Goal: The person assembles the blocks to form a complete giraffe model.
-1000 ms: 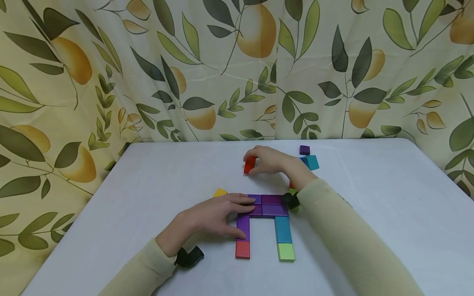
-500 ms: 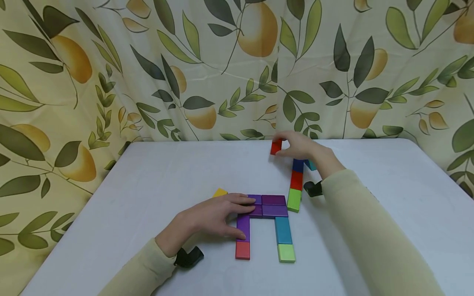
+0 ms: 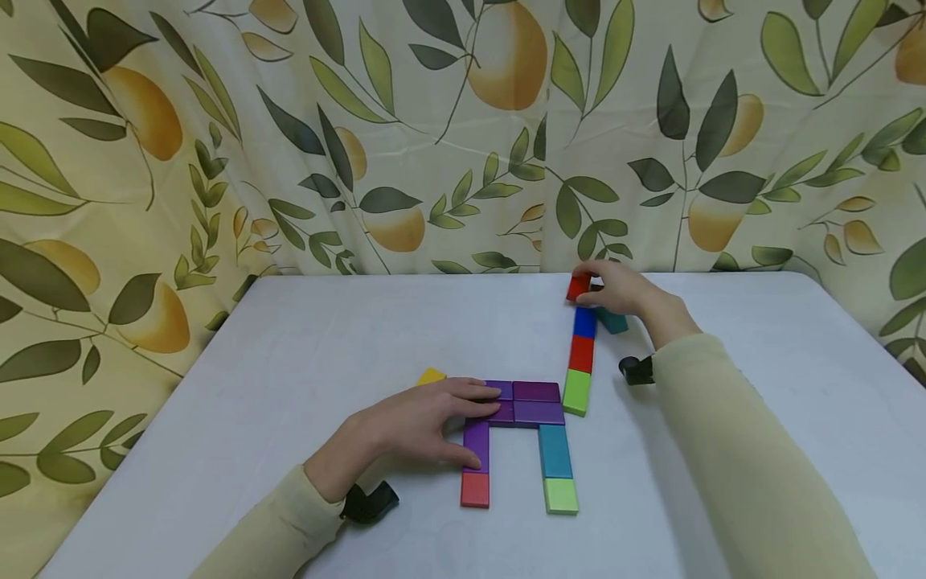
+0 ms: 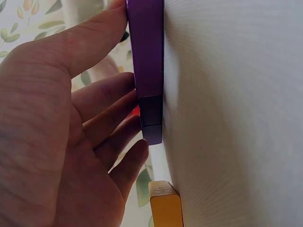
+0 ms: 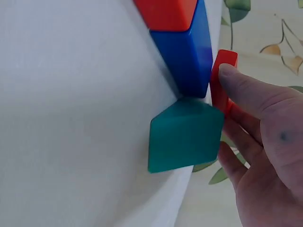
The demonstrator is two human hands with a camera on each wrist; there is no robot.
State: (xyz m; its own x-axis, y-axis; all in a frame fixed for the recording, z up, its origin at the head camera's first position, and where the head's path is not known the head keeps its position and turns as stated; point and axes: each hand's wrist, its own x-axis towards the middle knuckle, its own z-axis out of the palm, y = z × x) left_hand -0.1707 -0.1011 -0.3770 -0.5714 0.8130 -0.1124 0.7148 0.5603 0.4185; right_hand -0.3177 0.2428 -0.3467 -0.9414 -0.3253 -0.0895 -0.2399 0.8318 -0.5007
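My right hand [image 3: 625, 291] pinches a red block [image 3: 578, 288] between thumb and fingers, at the far end of a line of blocks. That line runs toward me as a blue block [image 3: 585, 322], another red block [image 3: 581, 352] and a green block [image 3: 576, 392]. Beside the blue one lies a teal block [image 5: 187, 137], set at an angle. My left hand [image 3: 412, 422] rests its outstretched fingers and thumb on a group of flat purple blocks [image 3: 537, 412], partly covering them. A yellow block [image 4: 166, 210] lies just beyond the left hand.
Two legs extend from the purple group toward me: one ends in a red block [image 3: 475, 490], the other has a teal block [image 3: 555, 452] and a light green block [image 3: 561, 496]. A patterned curtain [image 3: 463, 161] hangs behind the white table's [image 3: 347, 330] far edge.
My right hand has carried the red block rightward and farther away, to the end of the blue block. The left hand has stayed on the purple blocks.
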